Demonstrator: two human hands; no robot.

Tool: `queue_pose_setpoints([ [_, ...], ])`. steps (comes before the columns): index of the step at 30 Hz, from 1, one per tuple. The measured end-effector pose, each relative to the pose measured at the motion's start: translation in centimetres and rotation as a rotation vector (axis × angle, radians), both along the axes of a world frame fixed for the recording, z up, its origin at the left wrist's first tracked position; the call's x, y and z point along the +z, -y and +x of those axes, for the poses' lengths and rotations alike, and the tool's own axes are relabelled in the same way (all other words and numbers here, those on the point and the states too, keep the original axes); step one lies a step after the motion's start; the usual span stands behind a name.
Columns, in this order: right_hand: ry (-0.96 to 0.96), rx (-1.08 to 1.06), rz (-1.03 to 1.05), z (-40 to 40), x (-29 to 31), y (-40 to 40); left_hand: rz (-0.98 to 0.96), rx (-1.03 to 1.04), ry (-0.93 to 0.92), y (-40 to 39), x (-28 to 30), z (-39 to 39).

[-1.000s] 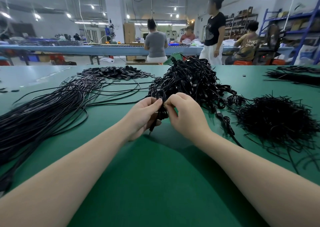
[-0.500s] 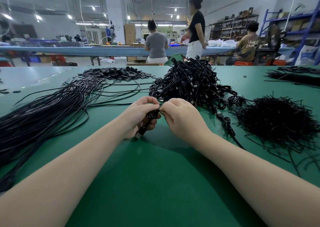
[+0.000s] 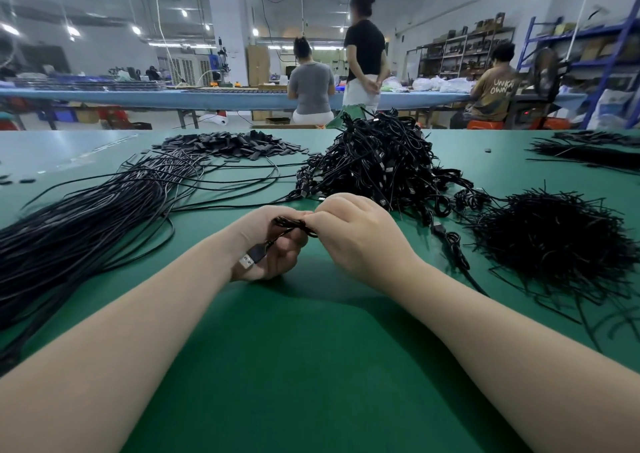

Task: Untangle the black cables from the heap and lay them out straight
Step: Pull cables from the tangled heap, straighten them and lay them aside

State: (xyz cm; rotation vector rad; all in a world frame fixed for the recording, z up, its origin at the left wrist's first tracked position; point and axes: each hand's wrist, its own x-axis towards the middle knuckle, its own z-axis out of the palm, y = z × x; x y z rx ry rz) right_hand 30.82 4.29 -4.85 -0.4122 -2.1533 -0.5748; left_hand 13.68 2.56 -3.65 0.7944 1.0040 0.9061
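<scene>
Both my hands meet over the green table (image 3: 311, 366). My left hand (image 3: 270, 245) curls round a coiled black cable (image 3: 294, 226); its USB plug (image 3: 250, 258) sticks out below my palm, toward my wrist. My right hand (image 3: 356, 234) pinches the same coil at its top, fingertips touching the left's. Just beyond my knuckles sits the tangled heap (image 3: 374, 165). Left of my left hand lie the straightened cables (image 3: 86, 231), fanned out. Right of my right hand, a pile of ties (image 3: 561, 238).
</scene>
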Motion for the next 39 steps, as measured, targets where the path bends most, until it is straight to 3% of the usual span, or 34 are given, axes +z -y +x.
queue_pose_setpoints([
  [4, -0.038, 0.053, -0.427, 0.0, -0.4, 0.5, 0.079, 0.039, 0.003, 0.2, -0.6, 0.0],
  [6, -0.098, 0.051, -0.527, -0.1, -0.7, 0.5, 0.175, 0.078, -0.026, 0.2, -0.8, 0.4],
  [9, -0.121, 0.015, -0.392, 0.2, -0.3, 0.5, 0.377, 0.264, -0.098, -0.4, -1.2, 0.7],
  [12, -0.046, -0.064, -0.037, 0.7, 1.2, 0.2, 0.531, 0.521, -0.361, -1.2, -1.9, 0.0],
  [16, -0.179, -0.125, 0.212, 0.6, 7.8, -1.9, 0.573, 0.54, -0.651, -1.9, -2.8, 0.2],
  [18, -0.233, -0.435, 0.153, 0.7, 12.4, -4.6, 0.643, 0.502, -0.769, -2.0, -3.0, 0.4],
  [20, -0.123, -0.863, -0.14, 1.0, 16.4, -7.0, 0.693, 0.477, -0.853, -2.1, -3.3, 0.3],
  [22, 0.017, -1.005, -0.423, 0.5, 17.5, -8.1, 0.674, 0.478, -0.868, -2.1, -3.5, 0.1],
  [24, 0.129, -0.848, -0.517, -1.0, 15.7, -7.6, 0.662, 0.47, -0.87, -2.2, -3.5, 0.0],
  [27, 0.212, -0.57, -0.631, -2.8, 7.8, -4.8, 0.696, 0.451, -0.904, -2.2, -3.6, 0.1],
  [31, 0.183, -0.471, -0.836, -2.8, -1.4, -1.8, 0.73, 0.574, -0.961, -2.4, -3.9, 0.2],
  [33, 0.092, -0.449, -0.918, -2.3, -2.3, -2.1, 0.734, 0.6, -1.126, -2.3, -3.8, 0.0],
  [35, 0.075, -0.409, -0.943, -2.1, -2.3, -2.4, 0.61, 0.525, -1.334, -2.3, -3.2, -1.0],
  [39, 0.044, -0.384, -0.96, -2.1, -2.1, -2.3, 0.415, 0.456, -1.932, -1.5, -0.5, -7.1],
])
